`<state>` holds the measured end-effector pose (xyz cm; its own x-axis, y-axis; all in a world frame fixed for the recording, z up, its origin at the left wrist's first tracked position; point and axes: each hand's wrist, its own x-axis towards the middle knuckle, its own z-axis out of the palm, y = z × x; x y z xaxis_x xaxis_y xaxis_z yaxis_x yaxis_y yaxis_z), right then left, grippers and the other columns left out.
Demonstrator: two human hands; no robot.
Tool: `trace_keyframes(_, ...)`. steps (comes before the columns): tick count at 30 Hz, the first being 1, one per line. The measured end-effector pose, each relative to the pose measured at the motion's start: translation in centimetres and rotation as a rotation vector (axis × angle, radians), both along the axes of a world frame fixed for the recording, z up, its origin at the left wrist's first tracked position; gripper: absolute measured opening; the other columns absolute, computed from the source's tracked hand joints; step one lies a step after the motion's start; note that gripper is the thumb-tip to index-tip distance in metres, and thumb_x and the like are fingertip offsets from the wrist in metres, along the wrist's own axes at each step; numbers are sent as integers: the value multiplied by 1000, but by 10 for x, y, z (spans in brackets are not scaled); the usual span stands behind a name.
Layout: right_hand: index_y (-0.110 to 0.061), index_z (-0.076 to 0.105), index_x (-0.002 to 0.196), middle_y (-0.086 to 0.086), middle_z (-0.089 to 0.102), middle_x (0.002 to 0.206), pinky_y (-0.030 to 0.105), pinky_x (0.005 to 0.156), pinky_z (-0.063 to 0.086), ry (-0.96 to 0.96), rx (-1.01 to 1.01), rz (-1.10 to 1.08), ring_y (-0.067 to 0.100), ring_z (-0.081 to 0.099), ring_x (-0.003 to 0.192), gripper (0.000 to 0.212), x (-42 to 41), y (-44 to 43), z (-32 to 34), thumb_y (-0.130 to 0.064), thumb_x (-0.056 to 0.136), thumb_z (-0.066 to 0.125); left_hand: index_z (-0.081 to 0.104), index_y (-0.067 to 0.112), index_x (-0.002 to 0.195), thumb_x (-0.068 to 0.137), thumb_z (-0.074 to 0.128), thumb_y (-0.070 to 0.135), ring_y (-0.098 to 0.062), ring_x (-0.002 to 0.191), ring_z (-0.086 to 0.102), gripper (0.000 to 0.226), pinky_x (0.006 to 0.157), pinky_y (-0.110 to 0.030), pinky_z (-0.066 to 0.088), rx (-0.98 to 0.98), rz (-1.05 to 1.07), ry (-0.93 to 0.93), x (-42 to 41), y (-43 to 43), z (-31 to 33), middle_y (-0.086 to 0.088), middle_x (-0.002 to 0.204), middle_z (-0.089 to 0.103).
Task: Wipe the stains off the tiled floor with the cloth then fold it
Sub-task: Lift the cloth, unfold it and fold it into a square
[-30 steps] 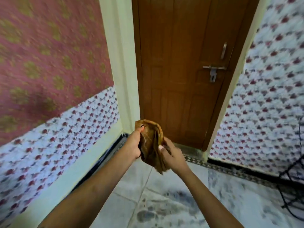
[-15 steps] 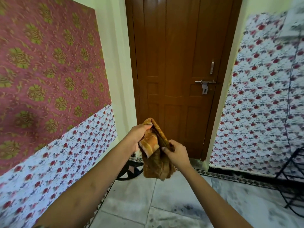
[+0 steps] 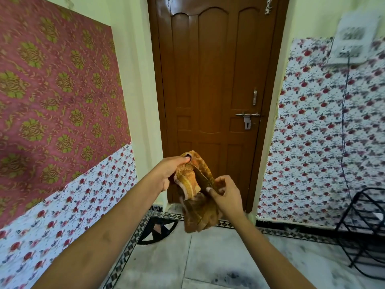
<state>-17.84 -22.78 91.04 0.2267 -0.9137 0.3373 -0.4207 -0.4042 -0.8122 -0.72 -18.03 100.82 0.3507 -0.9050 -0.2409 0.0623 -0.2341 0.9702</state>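
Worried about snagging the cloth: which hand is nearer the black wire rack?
Right. The right hand pinches the cloth on the side toward the black wire rack; the left hand grips its top, farther left.

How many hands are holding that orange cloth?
2. The left hand pinches the top of the orange-brown patterned cloth; the right hand pinches its edge lower down, to the right.

Pale tiled floor, dark stains near front; black wire rack standing right
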Motion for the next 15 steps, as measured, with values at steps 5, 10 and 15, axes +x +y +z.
trace_keyframes(5,-31,41,121,-11,48,120,10,75,42,-246,65,342,2,50,109,51,-1,7,30,-55,78,56,63,5,106,86,67,25,-31,98,64,29,92,-43,51,-36,103,84,-20,-12,5,-15,98,68)
trace_keyframes(10,-36,32,136,-8,44,134,28,95,46,-134,72,564,8,49,118,84,4,-1,41,-63,65,67,62,5,112,85,66,24,-30,100,62,33,94,-44,50,-40,187,100,-28,-15,4,-13,103,66)
trace_keyframes(15,-29,57,109,-3,59,109,33,88,51,-120,40,474,9,58,97,35,-8,-17,38,-41,78,68,61,2,110,89,62,16,-27,86,63,25,80,-39,54,-73,212,92,-29,-10,9,-12,92,65)
